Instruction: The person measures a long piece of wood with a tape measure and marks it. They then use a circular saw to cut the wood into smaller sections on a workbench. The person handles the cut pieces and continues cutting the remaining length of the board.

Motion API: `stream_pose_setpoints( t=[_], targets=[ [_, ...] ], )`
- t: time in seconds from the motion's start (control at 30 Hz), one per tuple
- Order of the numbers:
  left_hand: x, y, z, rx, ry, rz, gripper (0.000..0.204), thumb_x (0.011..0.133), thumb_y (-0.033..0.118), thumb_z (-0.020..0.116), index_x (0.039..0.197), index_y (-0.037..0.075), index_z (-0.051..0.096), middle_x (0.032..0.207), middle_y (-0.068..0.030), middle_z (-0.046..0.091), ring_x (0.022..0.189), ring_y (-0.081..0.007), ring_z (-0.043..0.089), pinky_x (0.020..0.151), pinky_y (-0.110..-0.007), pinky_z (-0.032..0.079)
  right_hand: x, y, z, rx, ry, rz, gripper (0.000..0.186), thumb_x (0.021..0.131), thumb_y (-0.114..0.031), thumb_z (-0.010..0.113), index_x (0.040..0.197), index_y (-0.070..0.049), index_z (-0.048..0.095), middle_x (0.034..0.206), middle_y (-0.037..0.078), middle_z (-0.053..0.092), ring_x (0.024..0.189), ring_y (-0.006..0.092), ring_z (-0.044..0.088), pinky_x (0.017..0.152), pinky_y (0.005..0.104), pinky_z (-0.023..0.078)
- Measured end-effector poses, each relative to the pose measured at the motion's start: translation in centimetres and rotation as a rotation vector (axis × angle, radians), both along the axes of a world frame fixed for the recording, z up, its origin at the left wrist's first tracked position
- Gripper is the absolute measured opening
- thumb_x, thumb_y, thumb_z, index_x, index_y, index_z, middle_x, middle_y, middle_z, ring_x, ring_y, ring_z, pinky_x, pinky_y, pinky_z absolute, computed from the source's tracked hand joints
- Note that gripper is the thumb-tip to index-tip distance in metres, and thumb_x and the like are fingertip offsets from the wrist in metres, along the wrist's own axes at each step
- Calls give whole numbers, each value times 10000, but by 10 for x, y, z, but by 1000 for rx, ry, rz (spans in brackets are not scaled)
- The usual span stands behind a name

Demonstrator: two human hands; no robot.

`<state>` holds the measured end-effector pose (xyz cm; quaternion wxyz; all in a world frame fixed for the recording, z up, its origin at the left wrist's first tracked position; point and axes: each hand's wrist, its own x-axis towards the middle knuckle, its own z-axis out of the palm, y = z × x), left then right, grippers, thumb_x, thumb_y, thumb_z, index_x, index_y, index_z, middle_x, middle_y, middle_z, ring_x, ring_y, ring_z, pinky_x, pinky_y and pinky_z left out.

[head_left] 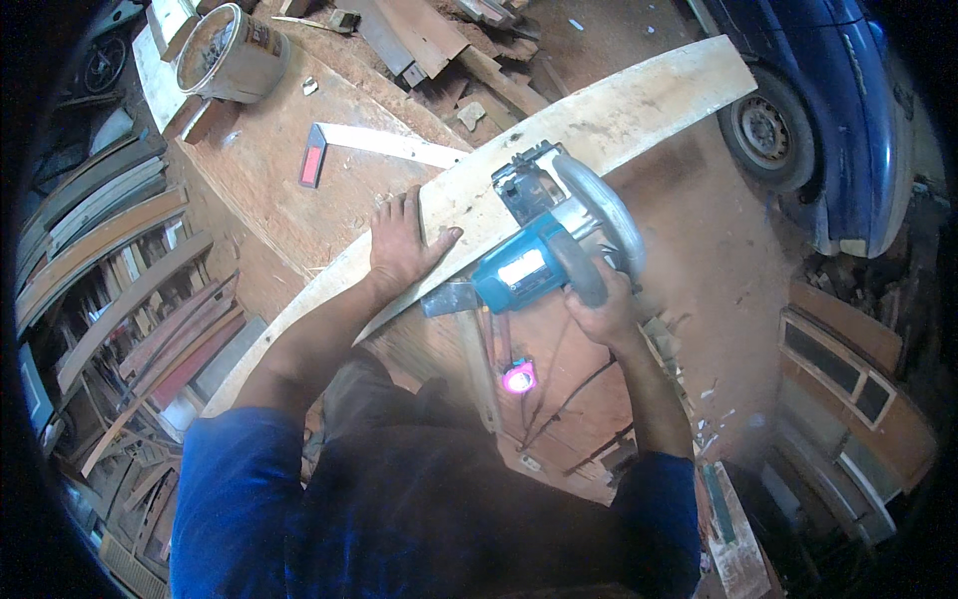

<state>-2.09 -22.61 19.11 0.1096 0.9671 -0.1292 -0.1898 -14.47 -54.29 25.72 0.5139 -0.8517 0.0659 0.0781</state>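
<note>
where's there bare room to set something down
Barest is the worktop between the bucket, the red-and-silver square and the long board. The floor between the board and the blue car also looks mostly open. It is crowded beyond the board, with wood offcuts, and around the saw that the right hand grips.

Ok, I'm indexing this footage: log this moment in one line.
left hand: flat on board; right hand: gripping circular saw; saw: overhanging board's near edge; square: lying at far edge

Matt wooden board (639, 105), smooth plastic saw casing (496, 283)
</note>
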Motion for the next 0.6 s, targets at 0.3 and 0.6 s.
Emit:
stream_pose_setpoints(
  t=[0.3,0.6],
  targets=[
    [4,2,-4,46,-8,-25,1093,868,748,599,1533,-86,358,1402,-293,490,1326,-432,444,1151,-539,308,39,17,7,21,-62,14,377,792,-99,757,1137,-1,642,840,212,706,761,370,740,681,429,565],
    [9,4,-5,21,123,15,1006,874,614,618,1568,-41,301,1396,-260,475,1322,-421,432,1155,-539,287,76,35,0,82,-45,2,361,807,-104,750,1141,-12,646,848,176,713,758,306,737,690,402,560]
  ],
)
